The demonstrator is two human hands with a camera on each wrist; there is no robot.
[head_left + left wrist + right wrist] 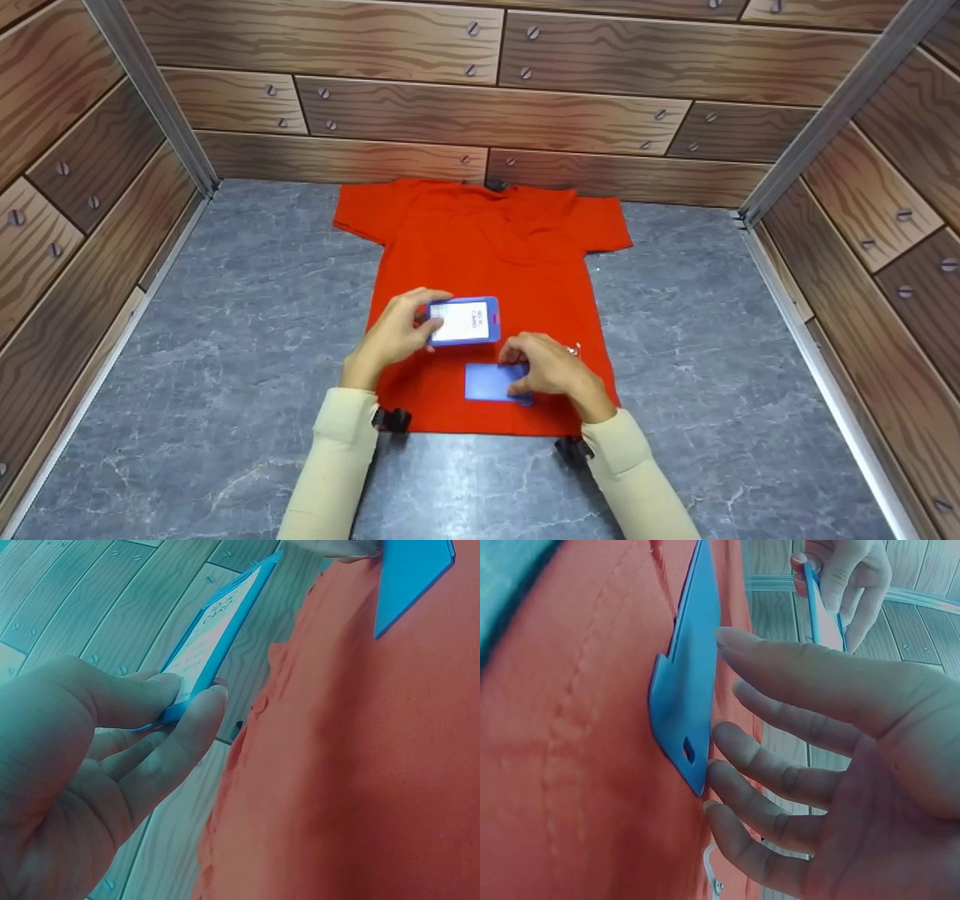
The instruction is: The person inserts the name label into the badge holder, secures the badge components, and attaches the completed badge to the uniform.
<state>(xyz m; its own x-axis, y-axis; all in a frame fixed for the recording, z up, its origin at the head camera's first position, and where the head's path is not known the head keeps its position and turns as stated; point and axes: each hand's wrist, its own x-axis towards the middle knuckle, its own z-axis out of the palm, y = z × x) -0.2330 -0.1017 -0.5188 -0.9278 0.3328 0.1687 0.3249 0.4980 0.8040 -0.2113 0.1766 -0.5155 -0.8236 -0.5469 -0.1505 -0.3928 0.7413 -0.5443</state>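
My left hand [394, 334] pinches a blue ID card holder [496, 322] by its left end, thumb on the white printed card inside. It is held up over a red T-shirt [480, 255], and in the left wrist view the holder [238, 626] is tilted. A flat blue cover piece [486, 382] with a small slot lies low on the shirt. My right hand [551, 364] is over the cover's right end. In the right wrist view its loosely bent fingers and thumb are spread, with fingertips right at the edge of the cover [694, 667].
A small metal clip [574, 350] lies on the shirt beside the right hand. The shirt is spread on a grey marbled surface [697, 337]. Wood-patterned panels [420, 109] rise at the back and both sides, with metal posts [840, 112] at the corners.
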